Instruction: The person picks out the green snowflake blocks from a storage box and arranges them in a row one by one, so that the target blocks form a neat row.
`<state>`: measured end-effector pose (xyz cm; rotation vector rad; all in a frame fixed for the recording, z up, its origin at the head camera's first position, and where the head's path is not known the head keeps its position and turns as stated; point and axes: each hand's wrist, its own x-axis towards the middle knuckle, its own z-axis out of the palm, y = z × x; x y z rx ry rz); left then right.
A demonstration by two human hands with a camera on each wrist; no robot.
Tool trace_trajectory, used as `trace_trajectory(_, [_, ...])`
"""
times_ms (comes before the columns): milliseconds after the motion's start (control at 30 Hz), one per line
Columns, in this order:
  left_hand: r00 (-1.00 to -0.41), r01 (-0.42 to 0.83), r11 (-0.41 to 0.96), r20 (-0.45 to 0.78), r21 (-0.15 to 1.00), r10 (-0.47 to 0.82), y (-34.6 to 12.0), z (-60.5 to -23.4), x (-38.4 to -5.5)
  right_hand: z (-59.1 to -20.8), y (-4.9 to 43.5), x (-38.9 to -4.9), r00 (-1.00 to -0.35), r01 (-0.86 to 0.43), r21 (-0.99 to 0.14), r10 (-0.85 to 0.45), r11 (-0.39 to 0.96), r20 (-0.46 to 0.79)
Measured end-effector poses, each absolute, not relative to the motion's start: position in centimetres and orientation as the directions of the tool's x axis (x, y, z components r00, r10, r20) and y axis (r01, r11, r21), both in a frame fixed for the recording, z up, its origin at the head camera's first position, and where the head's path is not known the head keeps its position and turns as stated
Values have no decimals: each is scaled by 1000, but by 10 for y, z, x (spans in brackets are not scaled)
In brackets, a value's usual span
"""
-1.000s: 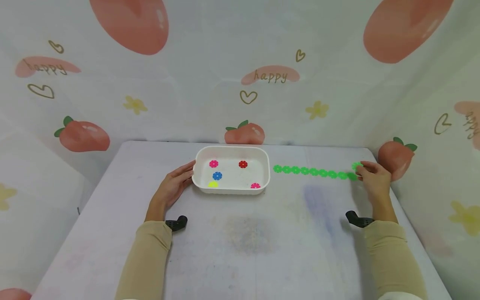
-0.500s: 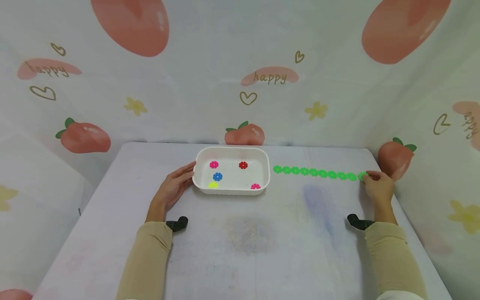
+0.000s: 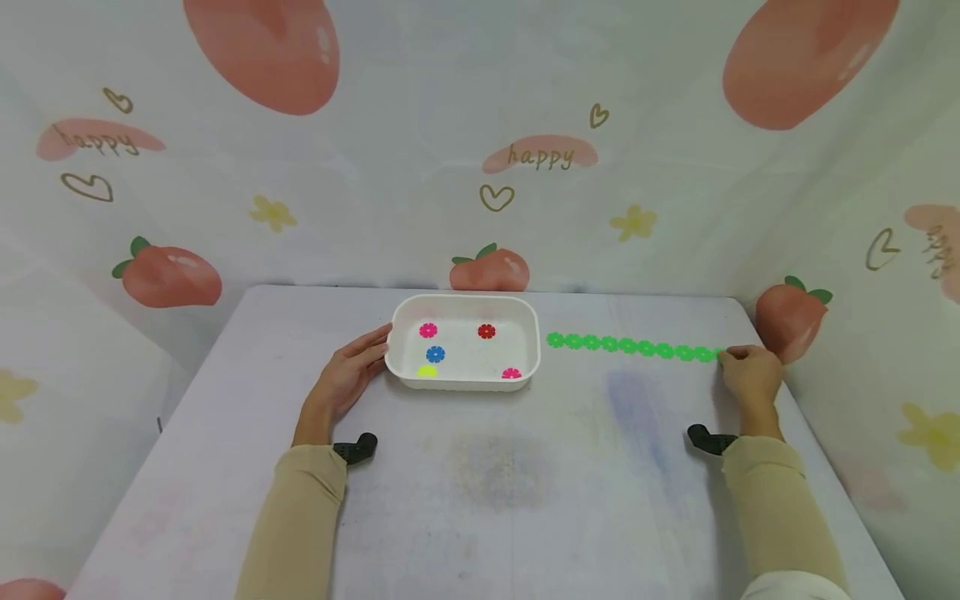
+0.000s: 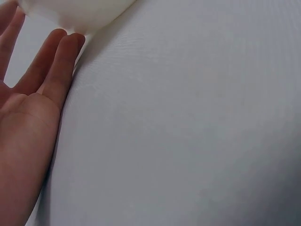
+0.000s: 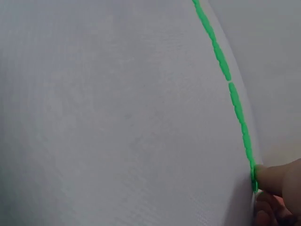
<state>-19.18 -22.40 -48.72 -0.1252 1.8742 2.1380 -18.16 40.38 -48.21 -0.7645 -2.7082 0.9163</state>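
My left hand (image 3: 349, 375) touches the left side of a white plastic tray (image 3: 462, 385) with its fingertips. In the left wrist view its fingers (image 4: 59, 70) reach out fairly straight to the tray's wall. Flower-shaped plastic discs lie inside: two pink, one red disc (image 3: 487, 332), one blue disc (image 3: 435, 355) and one yellow disc (image 3: 427, 370). To the right of the tray runs a row of several green flower discs (image 3: 628, 344), laid edge to edge. At its right end my right hand (image 3: 753, 377) pinches a green flower disc (image 3: 721, 356) between thumb and fingers, partly hidden by them.
A white-covered table (image 3: 510, 517) carries everything, with faint blue and grey stains. Its back edge meets a printed cloth backdrop (image 3: 420, 167), and another cloth side stands close beyond the right hand. Each wrist wears a black camera mount (image 3: 356, 448).
My right hand has brought the green disc down from above the row's end to the table, then slid it slightly left against the row. The left hand and tray have stayed put.
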Motion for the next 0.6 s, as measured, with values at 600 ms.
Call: trace_trajectory(600, [-964, -251, -27, -248, 968, 99, -224, -489, -183, -462, 354, -185, -930, 231, -518, 343, 824, 133])
